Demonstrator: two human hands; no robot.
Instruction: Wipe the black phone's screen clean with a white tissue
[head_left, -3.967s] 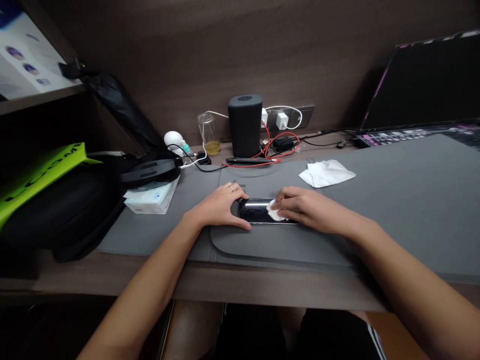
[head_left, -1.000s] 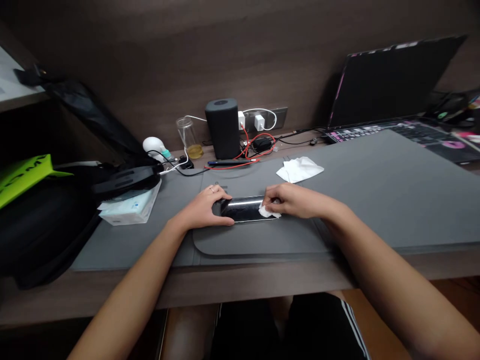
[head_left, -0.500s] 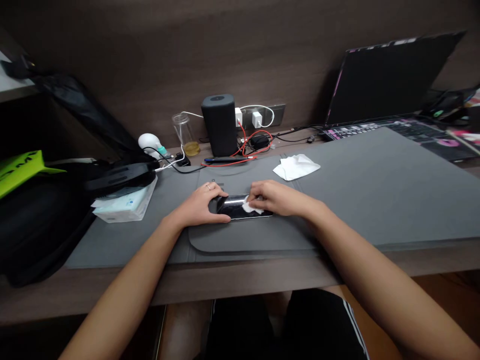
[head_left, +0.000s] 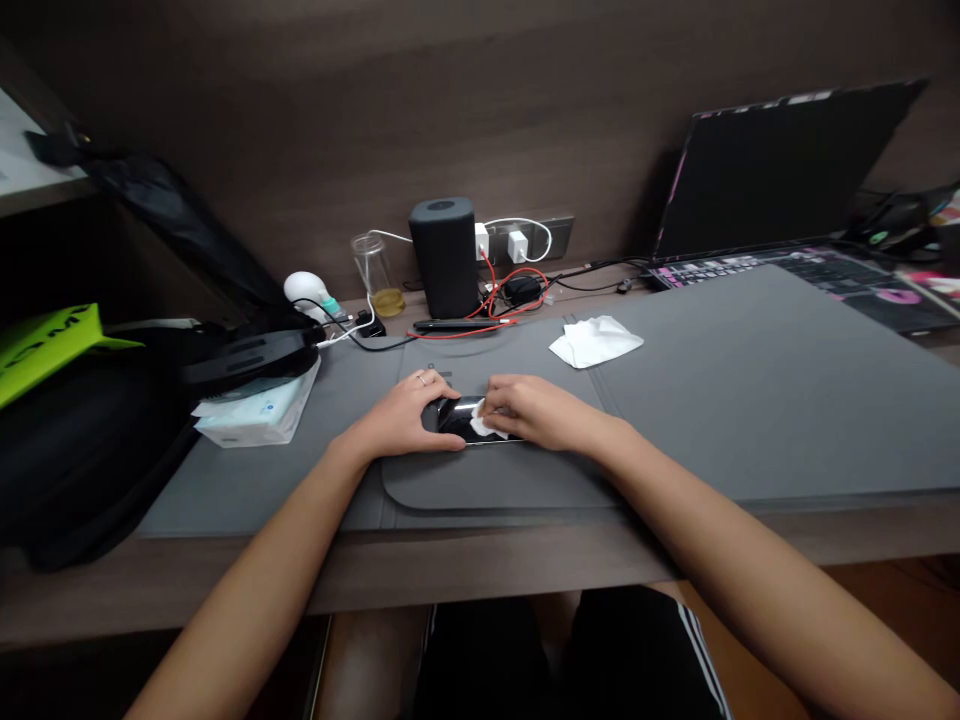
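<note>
A black smartphone [head_left: 459, 412] lies flat on the grey desk mat [head_left: 750, 400], its glossy screen facing up. My left hand [head_left: 401, 415] grips the phone's left end, thumb along the near edge and fingers at the far edge. Pinched in my right hand [head_left: 536, 408] is a small crumpled white tissue [head_left: 480, 420], pressed against the screen. The right hand covers the phone's right end. A second white tissue [head_left: 596, 342], spread and creased, rests on the mat beyond my right hand.
A black speaker [head_left: 444, 258], a glass bottle [head_left: 379, 275] with yellowish liquid, and tangled cables [head_left: 517, 285] stand along the wall. To the left sit a tissue pack [head_left: 259, 410] and a black bag [head_left: 75, 470]. An open laptop [head_left: 787, 180] is at the back right.
My right hand has slid left along the phone's screen with the tissue, closer to my left hand. The left hand keeps its hold on the phone. The whole view has shifted slightly.
</note>
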